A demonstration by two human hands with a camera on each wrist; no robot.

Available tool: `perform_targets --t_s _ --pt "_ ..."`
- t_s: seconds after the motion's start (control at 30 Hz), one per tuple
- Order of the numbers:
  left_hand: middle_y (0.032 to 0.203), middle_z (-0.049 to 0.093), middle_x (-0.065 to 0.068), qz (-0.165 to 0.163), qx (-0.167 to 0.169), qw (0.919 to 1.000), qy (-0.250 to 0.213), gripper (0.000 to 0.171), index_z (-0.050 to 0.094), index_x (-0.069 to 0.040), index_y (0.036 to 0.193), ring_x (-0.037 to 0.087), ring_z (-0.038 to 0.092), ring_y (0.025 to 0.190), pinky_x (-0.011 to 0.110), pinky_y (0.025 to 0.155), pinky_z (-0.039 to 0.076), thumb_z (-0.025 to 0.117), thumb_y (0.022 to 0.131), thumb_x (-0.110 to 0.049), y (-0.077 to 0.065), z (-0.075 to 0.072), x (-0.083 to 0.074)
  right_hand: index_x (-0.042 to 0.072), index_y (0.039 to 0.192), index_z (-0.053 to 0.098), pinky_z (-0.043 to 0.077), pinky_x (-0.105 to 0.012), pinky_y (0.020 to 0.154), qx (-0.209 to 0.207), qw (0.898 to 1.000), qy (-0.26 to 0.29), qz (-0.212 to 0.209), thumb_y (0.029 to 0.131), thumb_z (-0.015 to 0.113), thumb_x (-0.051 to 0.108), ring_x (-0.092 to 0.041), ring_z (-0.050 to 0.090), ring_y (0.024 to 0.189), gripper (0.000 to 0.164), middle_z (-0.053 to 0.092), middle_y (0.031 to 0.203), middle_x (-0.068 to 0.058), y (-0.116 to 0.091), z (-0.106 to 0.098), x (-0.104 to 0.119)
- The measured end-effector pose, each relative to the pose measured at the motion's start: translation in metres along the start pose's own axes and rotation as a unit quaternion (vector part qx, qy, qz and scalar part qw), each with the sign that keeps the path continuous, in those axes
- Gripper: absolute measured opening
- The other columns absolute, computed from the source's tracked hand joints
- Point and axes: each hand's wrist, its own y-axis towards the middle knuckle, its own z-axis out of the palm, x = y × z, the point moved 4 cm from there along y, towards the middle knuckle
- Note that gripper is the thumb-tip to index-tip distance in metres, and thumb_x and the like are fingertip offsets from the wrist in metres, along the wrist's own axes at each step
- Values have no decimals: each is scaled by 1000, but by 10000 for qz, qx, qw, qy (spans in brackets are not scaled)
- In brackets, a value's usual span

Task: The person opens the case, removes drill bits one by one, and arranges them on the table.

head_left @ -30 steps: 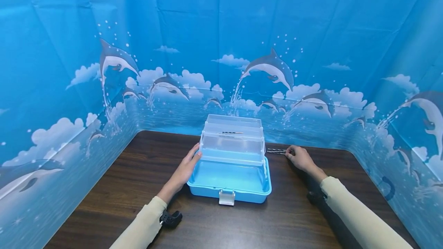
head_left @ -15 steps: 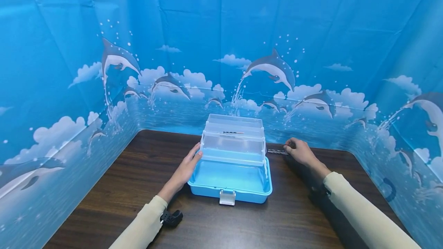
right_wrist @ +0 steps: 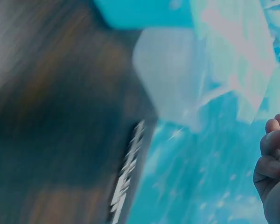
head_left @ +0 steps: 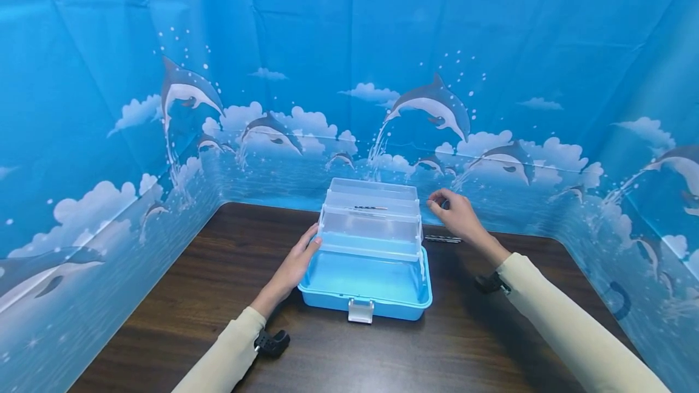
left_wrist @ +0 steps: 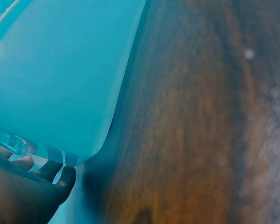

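Observation:
A light blue toolbox stands with its clear stepped trays raised. One dark drill bit lies in an upper tray. My left hand rests against the box's left side, thumb at the tray edge; in the left wrist view its fingers reach round the box corner. My right hand is raised just right of the upper trays, thumb and fingertips pinched together on a drill bit, mostly hidden by the fingers. Silver drill bits lie on the table below that hand.
The dark wooden table is enclosed by a blue dolphin-print curtain, close behind the box. A white latch hangs on the box front. Black straps with cameras are on both wrists.
My right hand has lifted off the drill bits on the table and moved up and left toward the upper trays. My left hand has stayed on the box.

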Motion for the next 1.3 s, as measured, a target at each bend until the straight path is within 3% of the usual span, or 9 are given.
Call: perform_targets --t_s 0.23,0.6,0.8,1.03,1.3 --pt "168 19 0 48 -39 10000 31 68 26 -19 163 33 15 152 67 114 14 42 107 -54 2 0 0 11 114 68 45 -41 61 211 9994 78 -253 104 63 32 -24 55 71 24 64 91 -4 20 18 31" --pt "168 19 0 65 -29 10000 53 70 26 -20 163 33 15 152 67 114 15 41 106 -58 -1 -2 0 12 114 76 44 -38 58 1168 9889 -486 -775 102 67 28 -20 54 69 22 65 87 -1 45 51 57" --pt "168 20 2 139 -86 9999 44 68 27 -17 162 34 16 152 67 114 15 42 107 -55 1 1 2 11 114 77 41 -36 56 1499 9829 -734 -777 101 69 29 -19 53 66 24 65 84 0 51 59 60" --pt "168 19 3 242 59 9997 -43 70 25 -14 163 33 14 152 65 116 15 43 107 -53 4 10 -1 9 112 78 37 -35 54 1506 9827 -876 -629 100 69 23 -19 47 60 21 63 78 -1 46 55 55" --pt "168 19 2 155 -63 9999 23 68 25 -15 163 33 14 153 65 116 14 42 108 -51 1 0 1 9 109 78 41 -35 56 1623 9818 -788 -601 100 70 20 -19 51 65 17 64 81 0 54 66 60"
